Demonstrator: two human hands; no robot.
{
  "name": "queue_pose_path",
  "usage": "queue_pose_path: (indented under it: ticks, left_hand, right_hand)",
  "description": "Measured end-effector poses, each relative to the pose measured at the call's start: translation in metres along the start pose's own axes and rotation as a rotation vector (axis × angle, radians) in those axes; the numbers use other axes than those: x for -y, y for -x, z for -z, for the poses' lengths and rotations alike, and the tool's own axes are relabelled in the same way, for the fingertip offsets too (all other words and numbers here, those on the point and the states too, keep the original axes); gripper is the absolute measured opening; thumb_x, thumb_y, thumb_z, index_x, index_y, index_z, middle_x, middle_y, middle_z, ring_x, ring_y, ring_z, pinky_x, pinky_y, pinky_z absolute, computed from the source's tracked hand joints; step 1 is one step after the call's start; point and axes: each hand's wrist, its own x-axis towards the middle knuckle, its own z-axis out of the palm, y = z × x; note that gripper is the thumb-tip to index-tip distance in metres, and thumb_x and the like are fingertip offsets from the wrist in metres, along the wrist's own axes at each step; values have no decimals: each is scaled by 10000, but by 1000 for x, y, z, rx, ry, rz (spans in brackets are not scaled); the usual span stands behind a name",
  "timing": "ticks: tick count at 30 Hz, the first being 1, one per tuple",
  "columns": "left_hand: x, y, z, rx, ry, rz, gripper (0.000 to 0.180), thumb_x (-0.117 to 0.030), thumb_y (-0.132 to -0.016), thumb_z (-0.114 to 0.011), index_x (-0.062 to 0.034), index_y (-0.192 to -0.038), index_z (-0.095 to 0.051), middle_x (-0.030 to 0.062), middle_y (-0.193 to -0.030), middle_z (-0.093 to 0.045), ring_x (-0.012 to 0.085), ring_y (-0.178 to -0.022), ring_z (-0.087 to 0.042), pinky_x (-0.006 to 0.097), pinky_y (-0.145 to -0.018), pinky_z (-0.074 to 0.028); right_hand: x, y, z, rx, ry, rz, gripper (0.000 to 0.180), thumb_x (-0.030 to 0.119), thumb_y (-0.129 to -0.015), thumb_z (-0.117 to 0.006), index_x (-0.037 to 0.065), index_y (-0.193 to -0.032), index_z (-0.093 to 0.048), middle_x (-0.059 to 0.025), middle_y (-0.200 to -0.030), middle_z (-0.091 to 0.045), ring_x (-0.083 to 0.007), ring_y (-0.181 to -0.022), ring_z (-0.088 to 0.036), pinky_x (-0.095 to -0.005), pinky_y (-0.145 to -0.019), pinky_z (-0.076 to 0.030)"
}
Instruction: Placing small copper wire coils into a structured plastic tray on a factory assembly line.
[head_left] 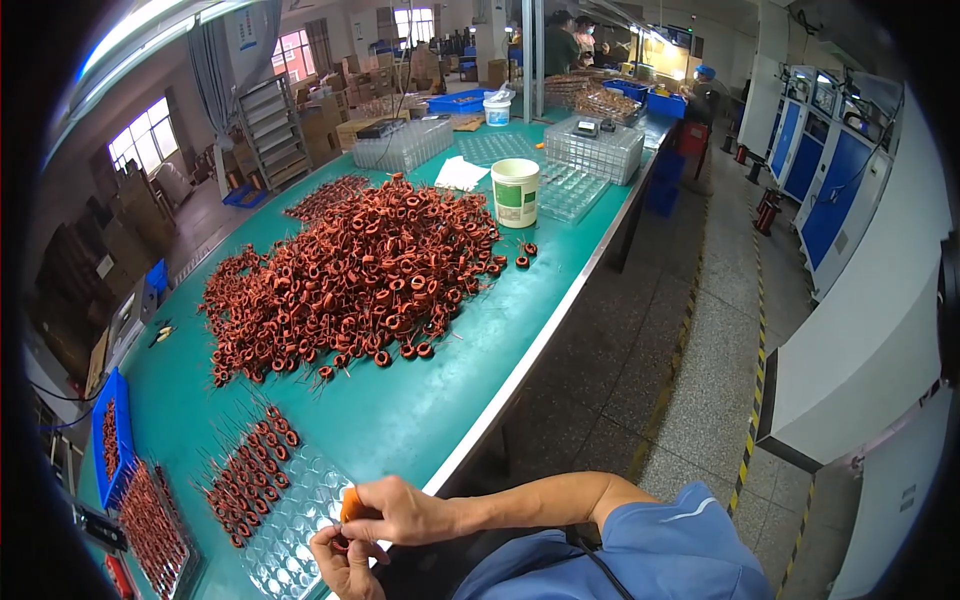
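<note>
Near the table's front edge my two hands meet over a clear plastic tray [312, 488]. My left hand [345, 568] pinches a small reddish-brown wire-wound ring coil [340, 543], mostly covered by the fingers. Its wire leads are too small to make out. Closed just above it, my right hand [405, 512] has an orange piece [350, 503] at its fingers, whose kind I cannot make out. Part of the tray has rows of similar coils [252, 475] with leads sticking up; round pockets show in the part nearer my hands.
A large heap of loose coils [350, 270] covers the middle of the green table [440, 375]. At left stand a filled coil tray [155, 525] and a blue bin [113, 440]. Farther back are a white-green bucket [515, 193] and stacked clear trays [595, 150]. Other people work far off.
</note>
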Motion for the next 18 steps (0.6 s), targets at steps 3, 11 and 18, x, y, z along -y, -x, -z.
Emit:
queue_pose_path:
  ticks: [3,11,18]
  left_hand:
    - [3,2,-1,-149,57,62,230,-81,-921,-553,-49,-1128,-459,80,-910,-546,137,-647,-556,235,-510,-467]
    - [0,5,3,-46,98,77,228,-90,-935,-529,-43,-1144,-449,94,-934,-540,145,-670,-557,238,-570,-477]
    - [2,9,1,-165,-29,57,218,-86,-902,-483,4,-1074,-387,83,-778,-480,135,-589,-501,254,-493,-456]
  right_hand:
    - [-4,2,-8,-61,57,317,161,101,-861,-651,-15,-900,-546,-90,-720,-614,-99,-536,-584,-247,-476,-459]
    - [12,7,-5,-27,-69,73,149,107,-837,-657,-13,-875,-577,-116,-767,-632,-211,-668,-631,-312,-575,-488]
    - [-13,7,-4,-78,47,26,175,143,-879,-632,-10,-964,-623,-85,-754,-634,-112,-672,-578,-270,-610,-468]
